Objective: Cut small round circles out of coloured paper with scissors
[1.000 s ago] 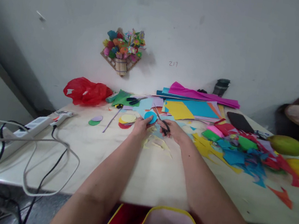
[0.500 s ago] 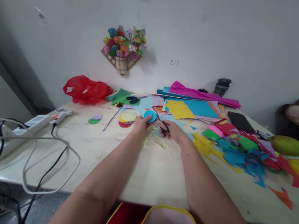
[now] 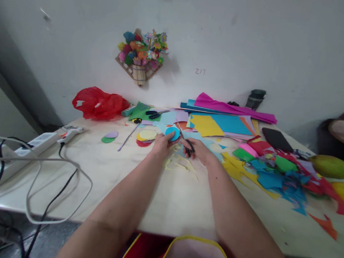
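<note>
And here, above the middle of the table [image 3: 179, 215], a blue circle [image 3: 173, 133] is pinched by the left hand [image 3: 161, 144], thumb laid on top, seemingly so that most of its rim is left free. Scissors [image 3: 181, 129] are gripped in the right hand [image 3: 200, 151], blades pointed away from the body beside the circle's right edge, an angle probably chosen so that a curve can be followed; whether the paper is touched by them cannot be told. Below, pale yellow offcuts [image 3: 180, 164] are strewn, and loose scraps there could be snagged.

Just left of the left hand, cut circles [image 3: 147, 136] are piled, perhaps placed there to be kept apart from waste. Over to the right, a heap of scraps [image 3: 282, 178] is spread, well clear of the blades. Behind the hands, a yellow sheet [image 3: 206, 126] is laid over others, and spare scissors [image 3: 153, 115] are seen at left. The left side is crowded by a power strip [image 3: 7, 163] and looped cables [image 3: 91, 186].
</note>
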Demonstrator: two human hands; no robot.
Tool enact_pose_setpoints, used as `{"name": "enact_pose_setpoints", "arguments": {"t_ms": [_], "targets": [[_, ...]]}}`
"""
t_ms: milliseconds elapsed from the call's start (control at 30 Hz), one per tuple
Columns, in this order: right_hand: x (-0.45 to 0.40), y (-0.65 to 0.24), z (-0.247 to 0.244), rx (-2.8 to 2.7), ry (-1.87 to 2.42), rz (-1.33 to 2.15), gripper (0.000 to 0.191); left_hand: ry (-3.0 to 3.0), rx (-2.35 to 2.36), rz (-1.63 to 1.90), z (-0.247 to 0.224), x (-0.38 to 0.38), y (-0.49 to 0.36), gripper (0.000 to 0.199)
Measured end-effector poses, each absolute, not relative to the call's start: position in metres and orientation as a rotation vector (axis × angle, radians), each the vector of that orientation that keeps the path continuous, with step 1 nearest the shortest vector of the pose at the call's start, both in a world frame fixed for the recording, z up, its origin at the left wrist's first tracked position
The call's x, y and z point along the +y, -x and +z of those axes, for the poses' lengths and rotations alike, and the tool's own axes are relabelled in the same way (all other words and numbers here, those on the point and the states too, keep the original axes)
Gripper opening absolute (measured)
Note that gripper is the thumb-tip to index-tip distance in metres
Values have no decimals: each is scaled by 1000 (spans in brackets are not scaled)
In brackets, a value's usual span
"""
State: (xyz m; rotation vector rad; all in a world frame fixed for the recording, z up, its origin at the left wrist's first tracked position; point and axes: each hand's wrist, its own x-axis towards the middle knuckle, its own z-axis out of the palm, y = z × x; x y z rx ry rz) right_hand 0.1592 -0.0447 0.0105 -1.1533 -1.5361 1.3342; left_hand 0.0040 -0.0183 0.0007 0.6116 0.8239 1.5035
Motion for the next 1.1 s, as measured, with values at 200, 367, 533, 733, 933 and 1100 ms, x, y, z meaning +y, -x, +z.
{"name": "enact_pose_setpoints", "arguments": {"t_ms": [200,367,533,733,933,1100], "targets": [[-45,-159,11,-1542,1161,1318,28,-601,841,1492,2,-19,-3,19],[-43,-160,9,-1550,1148,1326,28,-632,845,1493,1,-19,-4,13],[-42,-160,8,-1548,1160,1335,29,-652,857,1504,1,-19,-5,10],[-44,-157,11,-1513,1178,1343,25,-685,854,1503,1,-19,-5,13],[-46,-155,14,-1485,1227,1350,21,-699,824,1512,-2,-17,-5,17],[-45,-155,12,-1488,1217,1344,22,-708,818,1522,-5,-15,-7,21]]}}
